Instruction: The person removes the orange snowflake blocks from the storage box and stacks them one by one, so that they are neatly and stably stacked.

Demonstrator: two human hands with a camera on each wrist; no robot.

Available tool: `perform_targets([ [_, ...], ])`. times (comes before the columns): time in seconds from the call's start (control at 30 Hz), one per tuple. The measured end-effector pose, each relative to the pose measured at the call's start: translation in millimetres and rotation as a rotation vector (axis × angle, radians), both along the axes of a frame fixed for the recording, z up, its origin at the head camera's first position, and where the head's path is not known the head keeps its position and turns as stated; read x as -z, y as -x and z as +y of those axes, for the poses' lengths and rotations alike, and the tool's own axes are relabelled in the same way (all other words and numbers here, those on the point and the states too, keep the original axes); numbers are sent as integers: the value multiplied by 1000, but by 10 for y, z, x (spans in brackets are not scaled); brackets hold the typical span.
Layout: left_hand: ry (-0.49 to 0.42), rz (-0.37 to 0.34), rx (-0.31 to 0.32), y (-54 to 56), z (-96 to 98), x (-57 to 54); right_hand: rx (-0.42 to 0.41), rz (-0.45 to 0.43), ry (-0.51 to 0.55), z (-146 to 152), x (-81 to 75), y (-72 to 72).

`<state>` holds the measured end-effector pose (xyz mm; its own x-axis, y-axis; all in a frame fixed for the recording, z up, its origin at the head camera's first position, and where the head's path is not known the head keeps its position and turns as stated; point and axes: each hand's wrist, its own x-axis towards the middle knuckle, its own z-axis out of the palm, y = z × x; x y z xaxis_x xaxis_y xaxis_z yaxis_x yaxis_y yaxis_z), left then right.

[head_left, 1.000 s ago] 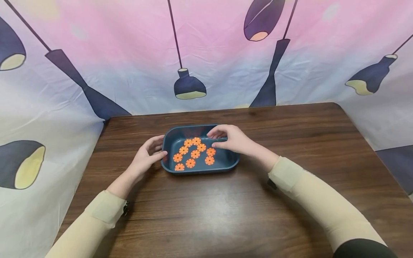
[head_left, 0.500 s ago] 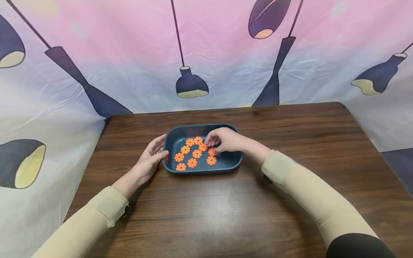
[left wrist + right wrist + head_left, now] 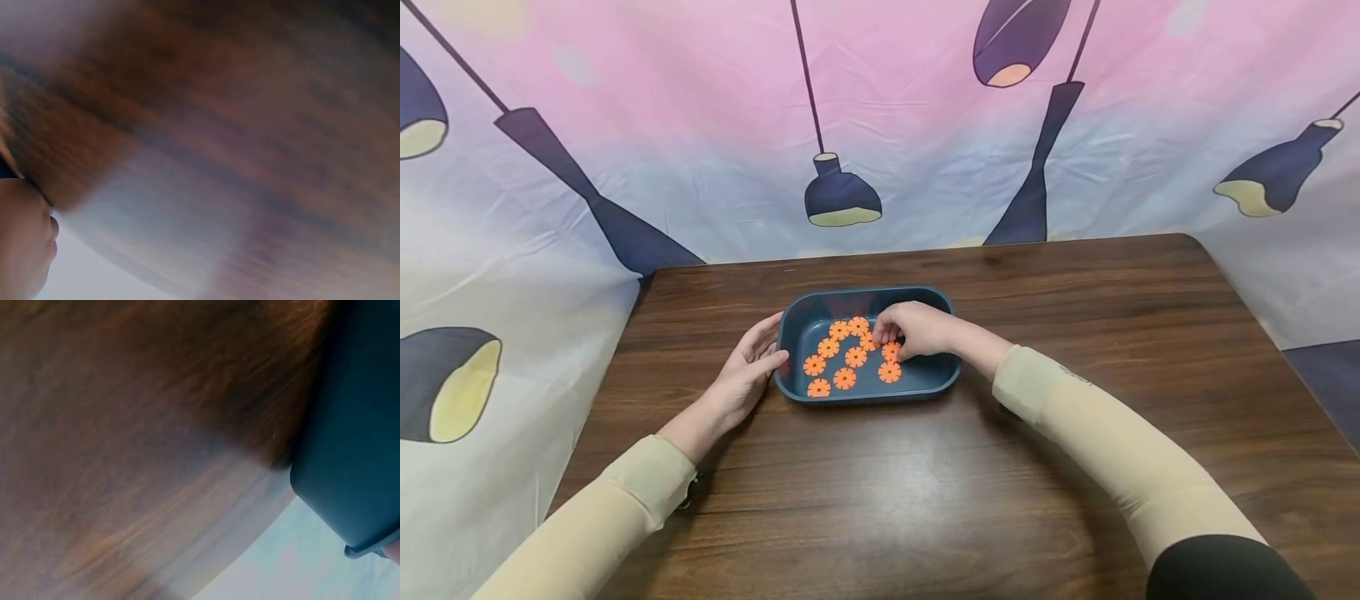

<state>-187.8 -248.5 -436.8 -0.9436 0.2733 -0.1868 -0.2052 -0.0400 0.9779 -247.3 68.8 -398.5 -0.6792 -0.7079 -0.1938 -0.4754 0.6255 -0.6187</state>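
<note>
A dark blue tray (image 3: 917, 390) with rounded corners sits on the wooden table, with several orange notched building discs (image 3: 844, 378) spread flat inside it. My left hand (image 3: 741, 375) holds the tray's left end, thumb on the rim and fingers along the outer wall. My right hand (image 3: 919, 327) reaches into the tray's right half. Its curled fingers and thumb lie round one orange disc (image 3: 891, 350), which they partly cover. In the left wrist view only part of the hand (image 3: 25, 240) shows at the edge. The tray's outer wall (image 3: 356, 437) fills the right wrist view's right side.
The brown wooden table (image 3: 880, 483) reaches well beyond the tray on every side. A fabric backdrop (image 3: 715, 125) printed with dark lamps hangs behind its far edge.
My right hand has lowered from above the tray's far right side down to the discs, and its fingers have closed round one. The left hand stays at the tray's left end.
</note>
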Motion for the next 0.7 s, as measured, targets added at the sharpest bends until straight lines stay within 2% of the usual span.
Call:
perform_targets([
  [0.7, 32, -35, -6, 4, 14, -17, -6, 96, -72, -23, 15, -1],
])
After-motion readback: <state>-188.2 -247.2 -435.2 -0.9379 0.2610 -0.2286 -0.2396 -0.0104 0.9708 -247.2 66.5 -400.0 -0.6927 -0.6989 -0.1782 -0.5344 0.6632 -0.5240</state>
